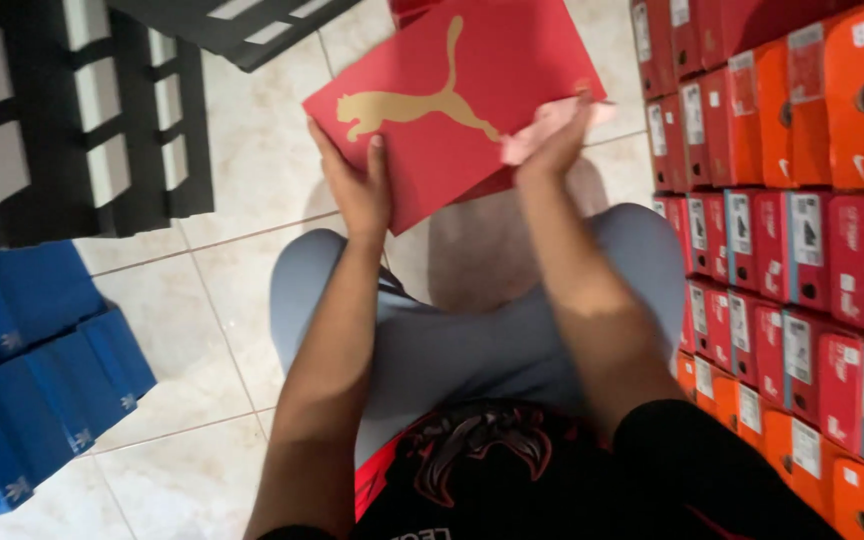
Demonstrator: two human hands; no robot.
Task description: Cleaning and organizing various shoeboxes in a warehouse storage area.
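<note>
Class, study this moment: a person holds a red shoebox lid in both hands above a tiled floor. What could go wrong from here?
1. The red lid is held only at its near edge by the left hand and right hand; it could tip or slip.
2. Pink paper under the right hand might tear or drop.
3. The right elbow is close to the stacked boxes and might knock them.

Your one head camera looks steeply down, close over your lap and forearms, facing the far tiled floor.

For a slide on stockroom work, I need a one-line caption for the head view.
Both hands, left hand and right hand, hold a red shoebox lid amid stacked shoeboxes.
</note>
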